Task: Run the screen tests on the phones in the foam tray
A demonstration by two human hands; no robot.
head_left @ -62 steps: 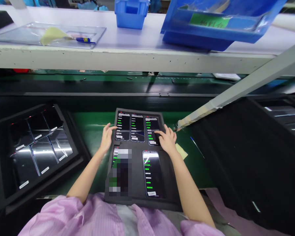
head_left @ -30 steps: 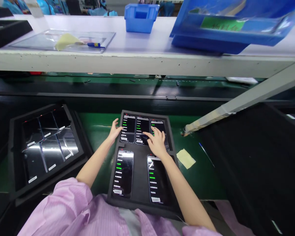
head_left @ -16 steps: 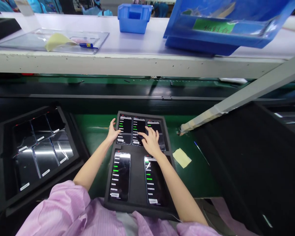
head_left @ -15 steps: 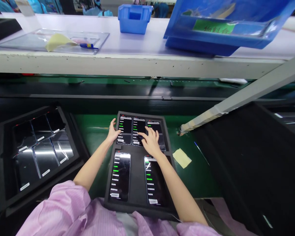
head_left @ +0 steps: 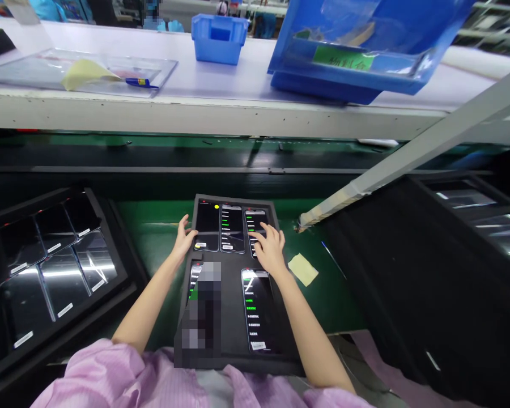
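Note:
A black foam tray [head_left: 233, 317] lies in front of me on the green mat, holding several phones with lit screens. My right hand [head_left: 270, 249] rests open on the far right phone [head_left: 253, 222], fingers spread on its screen. My left hand [head_left: 182, 238] is open at the tray's far left edge, fingertips touching the far left phone [head_left: 207, 224], whose screen is dark with a yellow dot. The far middle phone [head_left: 232, 228] and the near right phone [head_left: 257, 309] show lists of green and white text.
A second black tray [head_left: 46, 272] of dark phones sits at the left. A yellow note [head_left: 302, 268] lies right of my tray. Black stacked trays [head_left: 429, 272] fill the right. A white shelf [head_left: 238, 107] above carries blue bins [head_left: 219, 37] and a clear sheet.
My right hand moved from the far middle phone to the far right phone. The far left phone's screen went from a text list to dark with a yellow dot. The view shifted slightly.

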